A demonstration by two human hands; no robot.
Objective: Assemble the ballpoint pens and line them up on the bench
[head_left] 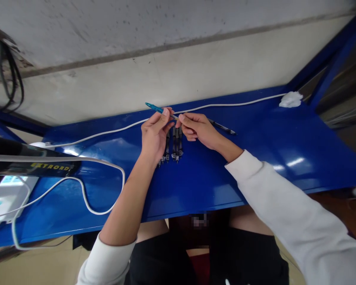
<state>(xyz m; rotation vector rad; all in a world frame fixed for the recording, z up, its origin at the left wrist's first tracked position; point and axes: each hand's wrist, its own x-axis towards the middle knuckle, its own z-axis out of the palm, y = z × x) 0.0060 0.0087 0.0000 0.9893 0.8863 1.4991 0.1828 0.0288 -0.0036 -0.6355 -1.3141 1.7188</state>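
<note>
A teal pen (153, 107) is held up over the blue table, lying nearly level with its teal end pointing left. My left hand (156, 136) pinches it around the barrel. Fingers closed, my right hand (200, 128) grips its thin, paler right end, whose tip is hidden in the fingers. Below the hands, several black pens (177, 142) lie side by side, with clear ends toward me; my left hand covers part of them. Another black pen (222, 127) lies slantwise just beyond my right hand.
A white cable (219, 105) runs along the back of the blue table (195, 182) by the wall. At right rear lies a crumpled white wad (290, 99). On the left are a black tube with yellow lettering (50, 166), a white power strip (8, 194) and a looping cable (84, 190).
</note>
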